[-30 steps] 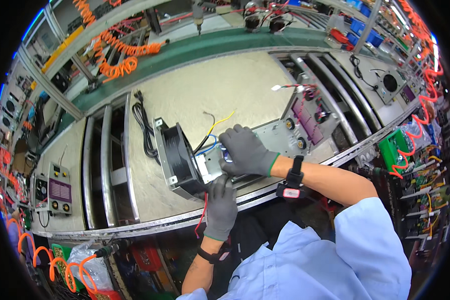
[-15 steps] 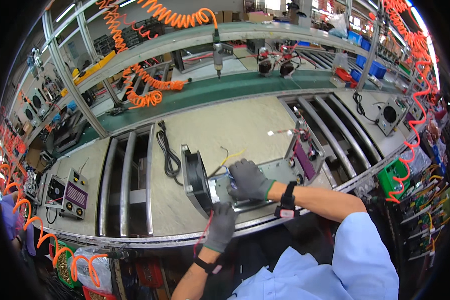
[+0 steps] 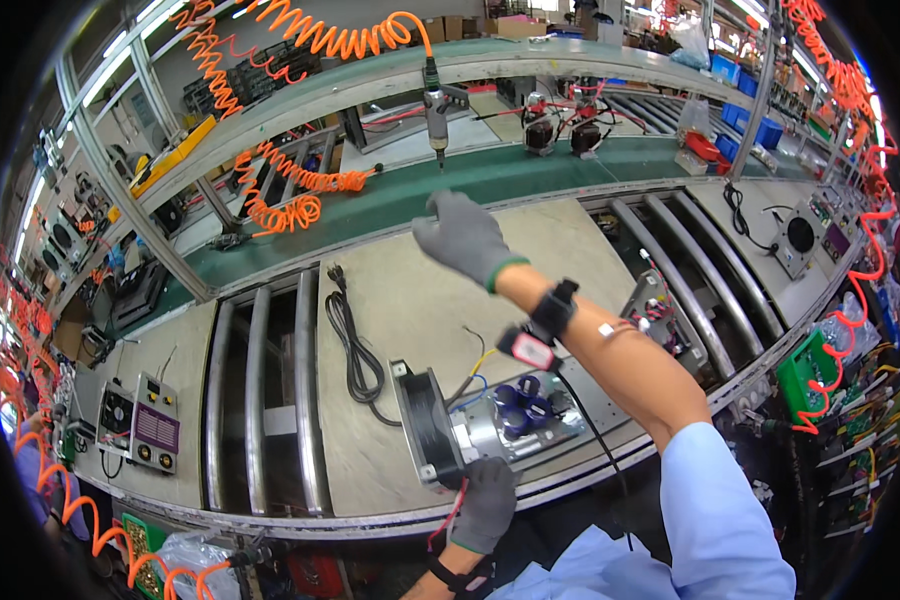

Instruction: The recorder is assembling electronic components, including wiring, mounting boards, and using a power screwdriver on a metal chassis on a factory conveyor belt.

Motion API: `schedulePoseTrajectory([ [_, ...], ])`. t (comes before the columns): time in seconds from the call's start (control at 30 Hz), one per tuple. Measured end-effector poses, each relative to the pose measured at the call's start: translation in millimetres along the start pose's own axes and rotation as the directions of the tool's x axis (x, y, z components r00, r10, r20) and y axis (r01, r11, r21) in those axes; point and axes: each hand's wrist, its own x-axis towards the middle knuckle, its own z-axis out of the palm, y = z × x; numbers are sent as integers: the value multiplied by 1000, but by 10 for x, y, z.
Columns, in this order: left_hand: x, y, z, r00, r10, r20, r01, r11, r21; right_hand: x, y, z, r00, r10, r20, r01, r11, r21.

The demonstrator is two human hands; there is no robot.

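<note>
My left hand (image 3: 486, 505), in a grey glove, is closed at the near edge of a metal chassis (image 3: 580, 395); its fingertips are partly hidden. A thin red wire (image 3: 454, 515) runs down beside that hand. The chassis carries a black fan (image 3: 425, 425) upright at its left end and a circuit board with several dark blue capacitors (image 3: 522, 408). My right hand (image 3: 465, 238), also gloved, is raised above the far part of the bench, empty with its fingers apart. Just beyond it hangs a power screwdriver (image 3: 437, 125), which it does not touch.
A coiled black power cord (image 3: 352, 345) lies left of the chassis. Metal rollers (image 3: 258, 400) flank the bench board (image 3: 410, 290) on both sides. Another fan unit (image 3: 140, 420) stands at left. Orange coiled hoses (image 3: 340, 35) hang overhead, and a green bin (image 3: 810, 375) sits at right.
My right hand has left the chassis and moved up and away toward the hanging screwdriver, uncovering the blue capacitors. My left hand stays at the chassis edge. The whole view has shifted slightly.
</note>
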Motion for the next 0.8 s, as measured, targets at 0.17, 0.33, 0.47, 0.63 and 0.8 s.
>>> schedulePoseTrajectory([
  [0.17, -51, 50, 58, 985, -26, 172, 18, 999, 45, 1204, 348, 160, 962, 241, 129, -246, 969, 18],
  [0.33, -417, 6, 277, 974, 104, 201, -166, 933, 320, 2327, 920, 545, 944, 327, -27, -316, 928, 200],
  [0.47, -725, -37, 501, 866, 283, 412, -479, 235, 846, 2962, 1394, 944, 961, 212, -178, -160, 950, 267],
  [0.63, -724, -40, 503, 876, 212, 434, -477, 517, 711, 3420, 1794, 1092, 965, 74, -252, -36, 988, 153],
  [0.8, -419, 18, 402, 856, 235, 460, -514, 300, 803, 3229, 1543, 922, 987, 93, -135, -7, 845, 534],
])
